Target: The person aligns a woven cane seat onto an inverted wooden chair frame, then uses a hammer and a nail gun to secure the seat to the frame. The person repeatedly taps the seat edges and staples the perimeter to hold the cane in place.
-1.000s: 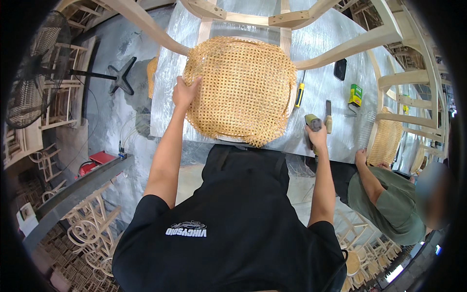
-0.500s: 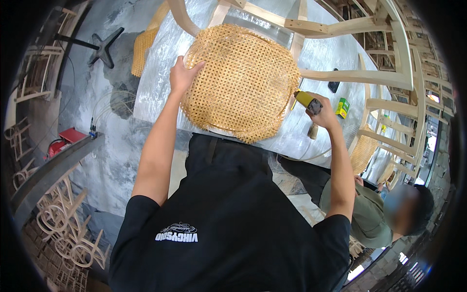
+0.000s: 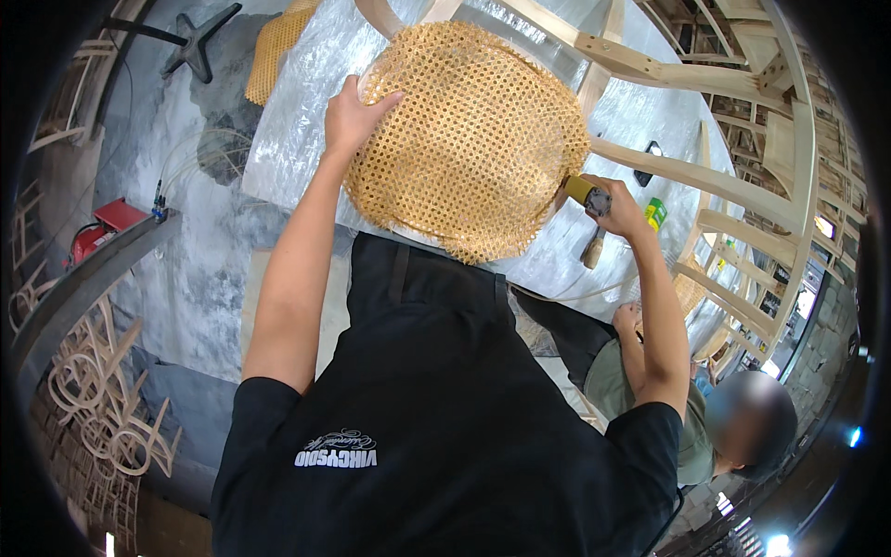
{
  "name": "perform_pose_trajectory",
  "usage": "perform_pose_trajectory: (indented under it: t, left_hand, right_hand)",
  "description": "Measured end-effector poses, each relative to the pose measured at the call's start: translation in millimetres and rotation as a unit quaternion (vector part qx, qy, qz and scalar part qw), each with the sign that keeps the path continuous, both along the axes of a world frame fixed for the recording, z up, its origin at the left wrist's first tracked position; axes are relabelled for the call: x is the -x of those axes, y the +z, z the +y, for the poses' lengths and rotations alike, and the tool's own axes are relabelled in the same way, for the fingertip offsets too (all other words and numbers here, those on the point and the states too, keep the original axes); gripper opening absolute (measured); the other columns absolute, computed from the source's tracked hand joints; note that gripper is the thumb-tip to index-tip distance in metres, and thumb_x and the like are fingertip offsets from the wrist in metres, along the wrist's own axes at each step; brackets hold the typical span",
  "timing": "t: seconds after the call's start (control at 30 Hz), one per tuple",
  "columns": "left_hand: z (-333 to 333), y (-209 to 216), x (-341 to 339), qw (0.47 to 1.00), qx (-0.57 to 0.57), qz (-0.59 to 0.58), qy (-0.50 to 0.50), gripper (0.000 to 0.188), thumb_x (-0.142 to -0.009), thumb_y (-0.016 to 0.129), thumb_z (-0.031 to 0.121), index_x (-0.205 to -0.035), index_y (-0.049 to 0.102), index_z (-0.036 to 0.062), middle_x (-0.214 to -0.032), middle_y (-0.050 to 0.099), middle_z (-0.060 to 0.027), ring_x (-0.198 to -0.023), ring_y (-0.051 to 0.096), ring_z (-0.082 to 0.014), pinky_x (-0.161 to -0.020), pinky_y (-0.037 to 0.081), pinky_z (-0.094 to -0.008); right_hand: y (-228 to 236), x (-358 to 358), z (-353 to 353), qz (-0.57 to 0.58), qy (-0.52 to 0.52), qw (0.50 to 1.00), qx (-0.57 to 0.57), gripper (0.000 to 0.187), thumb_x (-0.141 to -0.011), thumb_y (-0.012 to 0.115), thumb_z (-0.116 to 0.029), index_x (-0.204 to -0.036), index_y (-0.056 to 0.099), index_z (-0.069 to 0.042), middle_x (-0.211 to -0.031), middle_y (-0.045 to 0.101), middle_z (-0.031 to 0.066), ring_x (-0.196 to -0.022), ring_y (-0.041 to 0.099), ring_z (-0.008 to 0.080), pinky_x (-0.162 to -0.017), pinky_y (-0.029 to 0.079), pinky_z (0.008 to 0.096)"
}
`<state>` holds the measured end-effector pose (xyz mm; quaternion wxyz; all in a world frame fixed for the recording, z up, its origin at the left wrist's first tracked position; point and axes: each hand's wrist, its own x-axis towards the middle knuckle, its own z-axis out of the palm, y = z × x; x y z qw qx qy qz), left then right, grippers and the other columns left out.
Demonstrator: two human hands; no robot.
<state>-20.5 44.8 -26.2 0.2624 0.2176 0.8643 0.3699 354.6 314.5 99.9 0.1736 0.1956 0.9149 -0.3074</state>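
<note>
A rounded chair seat covered in woven cane webbing [image 3: 469,139], frayed along its rim, lies on a plastic-covered table [image 3: 297,121]. At its upper left edge is my left hand [image 3: 355,116], the thumb on the weave and the fingers at the rim. My right hand [image 3: 620,209] is wrapped around a yellow and black staple gun [image 3: 587,195]. The tool's nose meets the seat's lower right edge. Just below that hand lies a wooden-handled tool [image 3: 592,251], its other end hard to make out.
A pale wooden chair frame [image 3: 705,172] lies beyond and right of the seat. Near it are a phone [image 3: 647,162] and a green-yellow box [image 3: 656,213]. A co-worker [image 3: 608,390] is at the right. A metal beam [image 3: 83,269] and red machine [image 3: 119,213] stand left.
The staple gun's nose has come in against the seat's edge. My left hand stays at the rim. The co-worker's hand has come into view beside my right forearm.
</note>
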Motion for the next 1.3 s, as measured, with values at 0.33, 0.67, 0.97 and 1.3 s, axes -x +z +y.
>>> perform_pose_trajectory:
  t: [0.33, 0.67, 0.97, 1.3]
  left_hand:
    - [1.4, 4.2, -1.7, 1.000, 0.021, 0.003, -0.003, 0.070, -0.076, 0.084, 0.057, -0.112, 0.063, 0.0013, -0.092, 0.076, -0.0181, -0.084, 0.075, -0.0290, -0.078, 0.058, -0.0403]
    - [0.2, 4.5, -0.4, 1.000, 0.022, 0.000, 0.000, 0.071, -0.075, 0.084, 0.057, -0.113, 0.062, 0.0008, -0.092, 0.075, -0.0180, -0.082, 0.075, -0.0269, -0.078, 0.058, -0.0398]
    - [0.8, 3.2, -2.9, 1.000, -0.007, -0.002, 0.003, 0.066, -0.075, 0.086, 0.053, -0.108, 0.064, 0.0003, -0.091, 0.076, -0.0170, -0.082, 0.075, -0.0256, -0.076, 0.058, -0.0386]
    - [0.8, 1.3, -1.5, 1.000, 0.002, 0.005, 0.000, 0.069, -0.075, 0.085, 0.056, -0.109, 0.063, 0.0004, -0.092, 0.076, -0.0174, -0.083, 0.075, -0.0276, -0.077, 0.058, -0.0397]
  right_hand:
    - [9.6, 6.1, -0.8, -0.027, -0.007, 0.999, 0.027, 0.054, -0.072, 0.073, -0.005, -0.126, 0.066, -0.002, -0.095, 0.071, 0.0252, -0.087, 0.069, 0.0417, -0.079, 0.055, 0.0402]
    - [8.7, 5.0, -11.1, -0.024, 0.015, 1.000, -0.006, 0.060, -0.069, 0.074, 0.000, -0.128, 0.064, -0.001, -0.106, 0.072, 0.0242, -0.094, 0.069, 0.0419, -0.085, 0.055, 0.0380]
    - [-3.2, -0.1, -12.1, -0.072, -0.022, 0.997, -0.037, 0.054, -0.071, 0.072, -0.001, -0.124, 0.066, -0.001, -0.103, 0.071, 0.0243, -0.092, 0.069, 0.0400, -0.083, 0.055, 0.0374]
    - [14.2, -1.7, -13.6, -0.002, -0.052, 0.998, 0.018, 0.050, -0.072, 0.069, -0.001, -0.122, 0.068, -0.005, -0.097, 0.072, 0.0228, -0.092, 0.067, 0.0449, -0.081, 0.055, 0.0402]
